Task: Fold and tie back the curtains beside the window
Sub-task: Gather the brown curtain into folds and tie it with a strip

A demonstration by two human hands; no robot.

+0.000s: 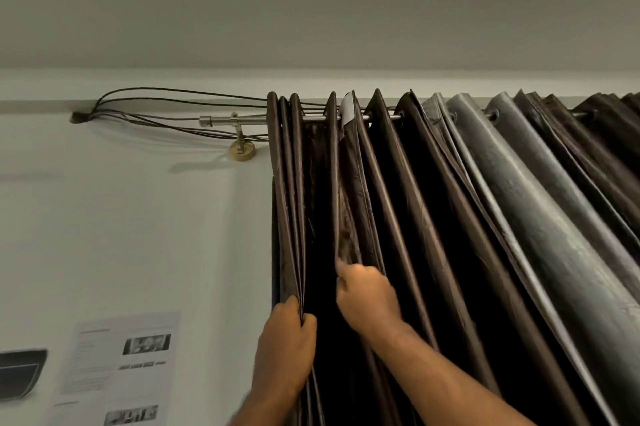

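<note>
Brown satin-like cloth is bunched in our left hand (285, 339), whose fingers and thumb close round the outermost pleats of the curtain (398, 218) at its left edge, next to the pale wall (138, 235); our right hand (367, 297) sits just beside it and a little higher, its fingers curled onto the edge of the next pleat, though blur keeps us from seeing exactly how much cloth it pinches. Above the hands the first few folds stand packed close together near the end of the metal rod (242, 120), while further right the pleats hang spread apart, and a grey panel (519, 200) beyond them is spread out as well. We judge the folding barely begun: a few pleats are gathered, most of the width is left to draw in, and we see no band or tie-back anywhere, so the tying is not yet started
</note>
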